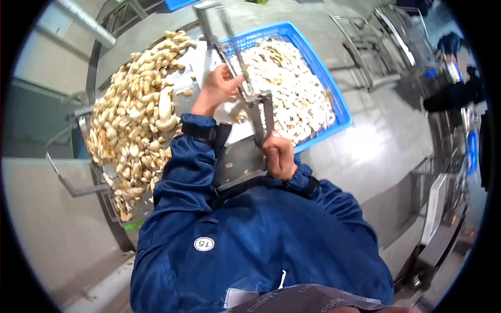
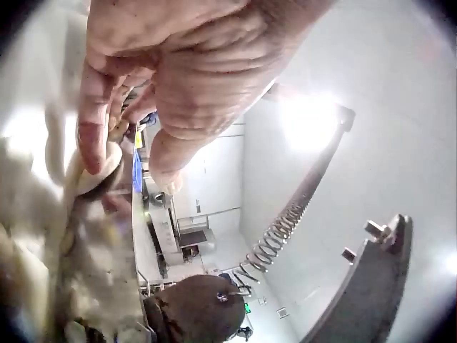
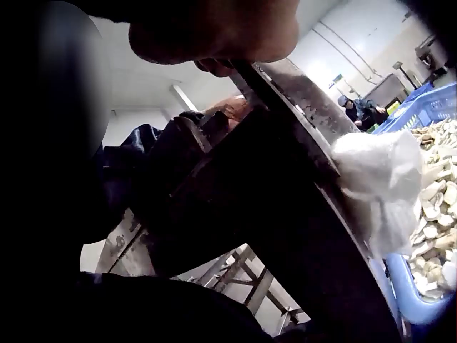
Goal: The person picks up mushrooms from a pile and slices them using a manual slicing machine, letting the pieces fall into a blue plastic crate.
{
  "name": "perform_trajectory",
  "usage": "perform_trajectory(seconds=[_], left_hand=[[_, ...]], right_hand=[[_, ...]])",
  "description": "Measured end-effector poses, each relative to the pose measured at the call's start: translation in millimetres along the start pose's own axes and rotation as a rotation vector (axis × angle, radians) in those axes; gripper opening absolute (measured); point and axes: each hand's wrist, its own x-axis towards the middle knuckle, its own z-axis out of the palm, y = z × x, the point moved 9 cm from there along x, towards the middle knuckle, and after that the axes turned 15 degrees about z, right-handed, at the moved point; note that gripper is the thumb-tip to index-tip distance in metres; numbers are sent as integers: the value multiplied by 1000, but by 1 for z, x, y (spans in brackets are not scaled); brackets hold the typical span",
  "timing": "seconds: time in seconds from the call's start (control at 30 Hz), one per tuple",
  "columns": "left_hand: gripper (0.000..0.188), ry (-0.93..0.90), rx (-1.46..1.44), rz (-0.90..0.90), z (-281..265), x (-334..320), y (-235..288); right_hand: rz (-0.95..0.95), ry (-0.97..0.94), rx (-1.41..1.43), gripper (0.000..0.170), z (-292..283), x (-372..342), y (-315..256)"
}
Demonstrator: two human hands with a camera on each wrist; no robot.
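My left hand point(image 1: 215, 89) is at the metal lever cutter, beside its long coil spring point(image 1: 237, 55). In the left wrist view its curled fingers hold a pale mushroom point(image 2: 101, 171) low against the cutter's bed. My right hand point(image 1: 281, 157) grips the cutter's handle point(image 1: 268, 112) at the end nearest my body. The right wrist view shows that hand point(image 3: 221, 32) at the top, above the dark metal arm. Left of the cutter lies a large heap of whole, thick-stemmed mushrooms point(image 1: 133, 99). On the right, sliced mushroom pieces point(image 1: 287, 83) fill a blue plastic crate point(image 1: 340, 107).
A metal tray point(image 1: 241, 169) with a few scraps lies between my body and the cutter. White plastic sheeting point(image 3: 378, 179) hangs at the cutter's crate side. Metal rack frames point(image 1: 365, 49) stand on the floor at right, and another person point(image 3: 359, 113) is in the background.
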Motion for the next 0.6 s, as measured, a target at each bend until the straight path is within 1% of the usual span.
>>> perform_trajectory(seconds=[0.03,0.07,0.1,0.13,0.17,0.2,0.23,0.27,0.3,0.33,0.4,0.43,0.47,0.5,0.53,0.6], left_hand=[[40,53,-127,-13,10,-1,11],[40,103,-104,14,10,-3,15],[40,155,-10,-2,6,-6,12],[39,210,85,-15,-1,-8,8],[39,208,217,-89,-8,-7,-1],[37,196,157,-25,-6,-5,9],[34,236,203,38,-6,-6,19],[31,281,249,101,-9,-9,31],[28,286,325,84,-6,-7,43],[28,272,321,110,-2,-3,54],[30,150,237,319,18,11,84],[31,85,135,238,33,14,94],[36,13,159,237,37,18,94],[38,10,243,265,30,20,96],[40,15,333,293,19,22,99],[46,175,424,153,-26,15,90]], right_hand=[[-12,19,22,3,-2,-2,1],[-31,37,42,1,-3,-3,1],[-83,28,29,9,-3,0,-7],[-86,22,21,9,-3,1,-10],[-89,12,14,9,-3,2,-11],[-93,-4,7,9,-4,2,-12],[-50,-49,-16,9,-3,2,-8],[-59,-38,-19,9,-4,1,-8],[-70,-33,-21,10,-4,1,-8],[-83,-32,-24,10,-3,2,-9],[-79,-31,7,10,-4,2,-10],[-79,-30,6,11,-4,2,-10],[-78,-30,5,11,-4,2,-9],[-40,-58,8,13,-3,2,-8],[-57,-35,-2,14,-5,1,-8],[-103,-15,-1,15,-3,1,-8]])
